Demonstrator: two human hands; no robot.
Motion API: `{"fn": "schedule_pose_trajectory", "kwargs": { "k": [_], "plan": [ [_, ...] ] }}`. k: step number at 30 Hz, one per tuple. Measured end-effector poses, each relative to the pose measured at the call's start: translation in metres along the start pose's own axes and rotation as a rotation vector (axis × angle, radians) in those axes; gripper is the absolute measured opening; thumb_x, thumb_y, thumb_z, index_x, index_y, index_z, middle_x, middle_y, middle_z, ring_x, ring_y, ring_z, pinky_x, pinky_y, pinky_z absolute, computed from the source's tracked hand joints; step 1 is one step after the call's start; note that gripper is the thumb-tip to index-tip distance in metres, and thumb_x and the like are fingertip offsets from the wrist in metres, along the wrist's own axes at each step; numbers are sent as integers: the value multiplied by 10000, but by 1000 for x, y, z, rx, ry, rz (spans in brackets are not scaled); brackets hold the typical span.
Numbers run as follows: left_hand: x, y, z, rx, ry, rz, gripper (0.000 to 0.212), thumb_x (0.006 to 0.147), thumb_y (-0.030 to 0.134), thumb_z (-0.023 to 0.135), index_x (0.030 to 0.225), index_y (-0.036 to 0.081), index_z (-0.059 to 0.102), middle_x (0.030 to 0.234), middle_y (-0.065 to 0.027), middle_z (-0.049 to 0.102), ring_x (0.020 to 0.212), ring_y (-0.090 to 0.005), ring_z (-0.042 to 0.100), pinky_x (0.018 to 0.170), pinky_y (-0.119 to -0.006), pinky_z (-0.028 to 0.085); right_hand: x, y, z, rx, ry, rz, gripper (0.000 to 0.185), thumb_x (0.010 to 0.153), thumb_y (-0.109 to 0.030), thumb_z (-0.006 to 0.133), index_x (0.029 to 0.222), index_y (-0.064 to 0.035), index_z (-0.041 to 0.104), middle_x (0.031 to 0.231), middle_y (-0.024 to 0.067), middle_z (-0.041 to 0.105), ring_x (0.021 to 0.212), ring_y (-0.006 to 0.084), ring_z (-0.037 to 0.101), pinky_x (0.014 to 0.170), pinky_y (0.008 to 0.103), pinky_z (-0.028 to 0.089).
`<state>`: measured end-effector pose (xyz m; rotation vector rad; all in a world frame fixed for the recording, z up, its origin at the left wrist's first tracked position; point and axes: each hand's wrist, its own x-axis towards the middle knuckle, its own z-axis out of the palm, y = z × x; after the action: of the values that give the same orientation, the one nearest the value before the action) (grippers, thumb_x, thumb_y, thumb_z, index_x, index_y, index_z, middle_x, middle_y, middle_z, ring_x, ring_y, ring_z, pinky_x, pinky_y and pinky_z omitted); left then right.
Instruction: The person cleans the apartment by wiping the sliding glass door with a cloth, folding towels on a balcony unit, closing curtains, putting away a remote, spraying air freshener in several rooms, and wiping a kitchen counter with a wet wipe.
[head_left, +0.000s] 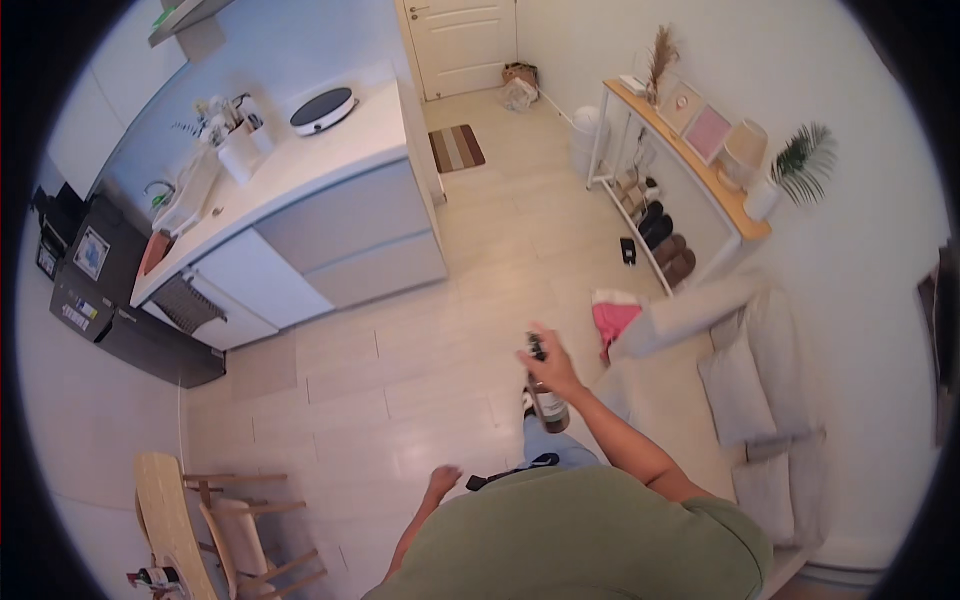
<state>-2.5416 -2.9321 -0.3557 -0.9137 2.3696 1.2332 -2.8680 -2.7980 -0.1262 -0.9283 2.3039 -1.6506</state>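
Observation:
My right hand (553, 365) grips an amber spray bottle (553, 412) by its neck, just below the black spray head (535, 345). The bottle bears a pale label and hangs in front of my body, above my leg in light blue trousers (551, 442). My left hand (445, 480) hangs low at my left side over the pale tiled floor. No object shows in it, and its fingers are too small and blurred to make out.
On my right stands a light grey sofa (675, 315) with cushions (739, 394); pink cloth (616, 322) lies by its arm. Beyond it is a narrow console table (690, 157) with shoes below. Ahead left runs a kitchen counter (330, 161); behind left, a wooden chair (240, 536) and table (161, 510).

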Motion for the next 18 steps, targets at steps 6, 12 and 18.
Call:
{"fn": "schedule_pose_trajectory", "kwargs": {
  "k": [6, 12, 18],
  "plan": [
    [74, 2, -84, 381, 44, -108, 276, 761, 285, 487, 723, 69, 655, 742, -148, 642, 664, -318, 618, 608, -416, 480, 225, 132, -109, -113, 486, 397, 320, 805, -243, 652, 989, -2, 550, 907, 180, 558, 729, 239, 619, 599, 355, 490],
    [248, 77, -150, -447, 184, -489, 235, 741, 270, 531, 757, 92, 683, 747, -102, 663, 653, -213, 632, 612, -348, 488, 429, 155, -126, 158, 611, 41, 213, 849, -208, 619, 885, -32, 504, 685, 25, 548, 549, 110, 577, 478, 242, 437],
    [471, 144, -267, 130, 44, 55, 206, 730, 273, 552, 760, 112, 678, 687, -106, 641, 627, -190, 619, 576, -368, 475, 646, 173, -103, 226, 532, 123, 246, 841, -171, 624, 865, -3, 445, 790, 60, 512, 546, 130, 588, 494, 251, 466]
  ]
}}
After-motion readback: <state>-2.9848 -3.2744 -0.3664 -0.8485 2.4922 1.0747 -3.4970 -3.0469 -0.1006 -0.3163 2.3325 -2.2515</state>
